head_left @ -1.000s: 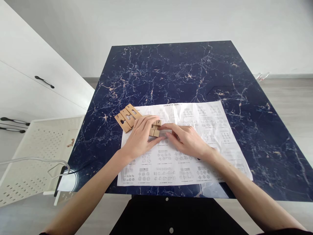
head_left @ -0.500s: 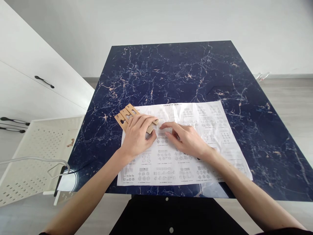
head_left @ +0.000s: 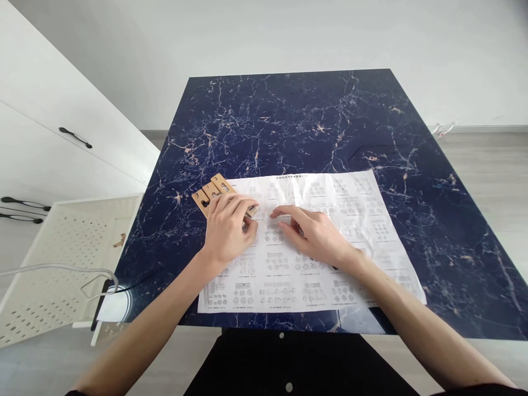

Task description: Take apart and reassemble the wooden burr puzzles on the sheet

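Several flat wooden puzzle pieces (head_left: 211,193) with handwritten numbers lie side by side at the upper left corner of a white printed instruction sheet (head_left: 350,220). My left hand (head_left: 229,228) rests on the right end of that row, its fingers curled over a wooden piece whose tip shows past my fingertips. My right hand (head_left: 311,234) lies flat on the sheet just to the right, fingers stretched toward the left hand, holding nothing. A narrow gap separates the two hands.
The sheet lies on a dark blue marbled table (head_left: 297,121). A white perforated tray (head_left: 61,258) stands at the left below table level, with a white cable (head_left: 61,270) over it. White cabinets with black handles (head_left: 74,137) line the left wall.
My left hand has slid a wooden piece leftward to join the row of pieces. My right hand let go of that piece and stayed in place on the sheet.
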Demonstrator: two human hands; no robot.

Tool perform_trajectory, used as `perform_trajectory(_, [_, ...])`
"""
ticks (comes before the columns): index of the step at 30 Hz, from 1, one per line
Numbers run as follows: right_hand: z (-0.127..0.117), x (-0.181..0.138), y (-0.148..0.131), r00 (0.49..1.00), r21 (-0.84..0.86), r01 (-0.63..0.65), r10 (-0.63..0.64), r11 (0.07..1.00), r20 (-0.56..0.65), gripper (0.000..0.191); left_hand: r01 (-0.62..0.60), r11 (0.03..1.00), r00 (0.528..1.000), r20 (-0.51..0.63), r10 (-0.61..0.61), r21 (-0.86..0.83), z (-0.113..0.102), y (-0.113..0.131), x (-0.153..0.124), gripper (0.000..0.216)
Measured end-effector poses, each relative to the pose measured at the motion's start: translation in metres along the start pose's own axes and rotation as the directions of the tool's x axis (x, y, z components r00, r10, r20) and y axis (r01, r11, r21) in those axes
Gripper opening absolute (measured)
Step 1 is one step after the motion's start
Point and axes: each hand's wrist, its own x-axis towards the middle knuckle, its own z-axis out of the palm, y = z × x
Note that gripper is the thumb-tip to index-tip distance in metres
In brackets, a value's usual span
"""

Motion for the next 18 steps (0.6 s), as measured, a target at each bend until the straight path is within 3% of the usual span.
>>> perform_trajectory(5, [0.001,0.000,0.000,1.000,0.000,0.001,-0.001,1.000,-0.004,0.033,-0.031,0.999,0.999,-0.032,0.032,0.006,-0.002,0.002,0.001,0.041])
perform_trajectory(10, [0.001,0.001,-0.001,1.000,-0.014,0.016,-0.016,1.000,-0.021,0.032,-0.197,0.973,0.980,-0.054,0.192,-0.117,-0.006,0.007,0.002,0.038])
perform_trajectory(15, [0.004,0.001,0.003,0.997,-0.034,0.053,-0.055,0.998,-0.045,0.029,-0.429,0.864,0.880,0.094,0.465,-0.262,-0.004,0.011,-0.005,0.030])
perform_trajectory(18, [0.006,0.001,0.005,0.993,-0.048,0.095,-0.097,0.994,-0.061,0.027,-0.453,0.847,0.849,0.155,0.505,-0.279,0.000,0.012,-0.008,0.034])
